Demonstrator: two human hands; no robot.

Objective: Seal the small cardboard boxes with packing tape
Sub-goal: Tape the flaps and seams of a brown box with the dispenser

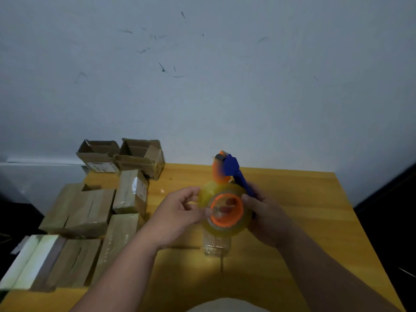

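Note:
I hold a tape dispenser (pixel 227 170) with a blue handle and an orange frame above the wooden table (pixel 292 210). It carries a roll of clear yellowish packing tape (pixel 225 194) on an orange core. My right hand (pixel 265 219) grips the blue handle from the right. My left hand (pixel 180 212) pinches the tape's edge at the roll's left side. A loose strip of clear tape (pixel 216 244) hangs below the roll. Small cardboard boxes (pixel 130 192) lie at the table's left.
Two open cardboard boxes (pixel 121 156) stand at the table's back left corner. Several taped boxes and a white box (pixel 29 260) crowd the left edge. A grey scuffed wall (pixel 202 86) rises right behind the table. The floor on the right is dark.

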